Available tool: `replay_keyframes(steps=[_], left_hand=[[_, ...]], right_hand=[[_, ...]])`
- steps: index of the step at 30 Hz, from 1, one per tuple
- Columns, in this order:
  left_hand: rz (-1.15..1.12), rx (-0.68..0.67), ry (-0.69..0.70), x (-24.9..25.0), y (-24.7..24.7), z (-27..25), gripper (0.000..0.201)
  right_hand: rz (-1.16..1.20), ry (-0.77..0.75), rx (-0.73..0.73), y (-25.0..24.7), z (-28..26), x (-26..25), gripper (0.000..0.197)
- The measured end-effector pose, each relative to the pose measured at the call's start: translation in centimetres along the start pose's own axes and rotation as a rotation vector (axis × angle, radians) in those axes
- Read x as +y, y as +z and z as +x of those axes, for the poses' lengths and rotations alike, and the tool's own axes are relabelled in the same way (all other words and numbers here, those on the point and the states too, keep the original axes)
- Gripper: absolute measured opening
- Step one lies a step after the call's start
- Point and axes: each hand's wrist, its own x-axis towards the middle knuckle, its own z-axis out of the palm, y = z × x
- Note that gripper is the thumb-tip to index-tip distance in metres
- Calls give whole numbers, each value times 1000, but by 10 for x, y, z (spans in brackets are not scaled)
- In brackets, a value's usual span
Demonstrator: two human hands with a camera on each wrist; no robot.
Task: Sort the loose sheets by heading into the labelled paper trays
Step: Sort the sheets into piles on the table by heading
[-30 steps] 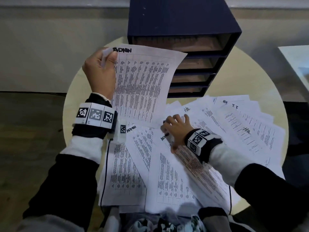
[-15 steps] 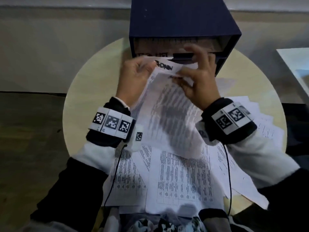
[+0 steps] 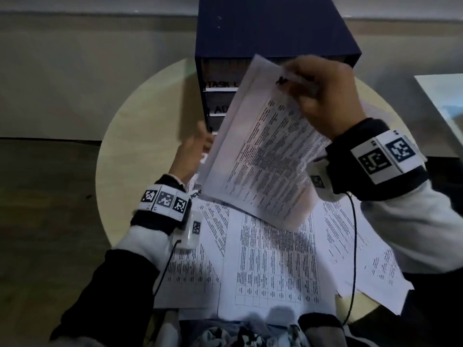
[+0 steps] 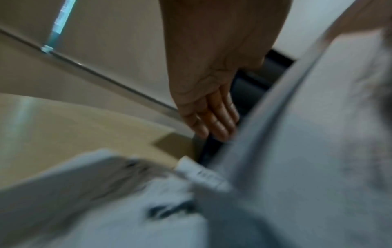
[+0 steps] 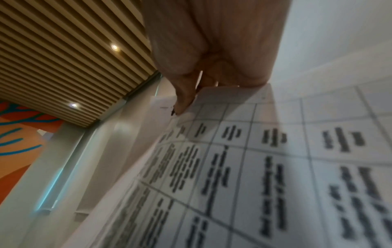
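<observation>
Sheets [image 3: 270,266] cover round table [image 3: 140,126] before grey wall [image 3: 87,71].

Round pale wooden table [image 3: 140,116]; slatted wooden ceiling [image 5: 63,50] with recessed lights; orange-and-teal wall mural [image 5: 19,134].

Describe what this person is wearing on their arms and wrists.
Both arms have black sleeves over white cuffs. Each wrist carries a black strap with a white band of square black-and-white code markers, the right band showing larger ones. A small white camera unit hangs under each wrist, trailing a thin black cable.
</observation>
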Motion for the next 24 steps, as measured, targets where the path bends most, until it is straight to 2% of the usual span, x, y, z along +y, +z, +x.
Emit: replay_keyframes(steps=[2, 5, 6, 8, 10, 13, 15, 18, 21, 24], left_hand=[[173, -33, -133, -32, -8, 4, 41], [728, -215, -274, -71, -16, 6, 24], [827, -247, -339, -77, -17, 5, 26], [929, -304, -446, -80, -16, 1, 54], [965, -352, -468, -75, -15, -2, 60], [913, -337, -391, -69, -16, 0, 58], [795, -220, -287, -58, -17, 3, 51], [508, 5, -83, -34, -19, 6, 27], [204, 82, 72, -8, -20, 5, 2], [-51, 141, 198, 16, -20, 1, 18]], right_hand=[[-85, -5, -22, -4, 4, 6, 16], [-178, -53, -89, -1, 2, 13, 18], [-196, -78, -114, 1, 0, 15, 17], [-223, -106, -163, 4, -1, 16, 17], [-211, -95, -194, 3, -1, 14, 17], [-144, -52, -275, -5, 2, 10, 14], [-128, -41, -375, -11, 3, 5, 11], [-127, -56, -520, -7, -2, 2, 7], [-132, 13, -613, 12, -15, 12, 14], [-151, 109, -652, 35, -34, 30, 19]])
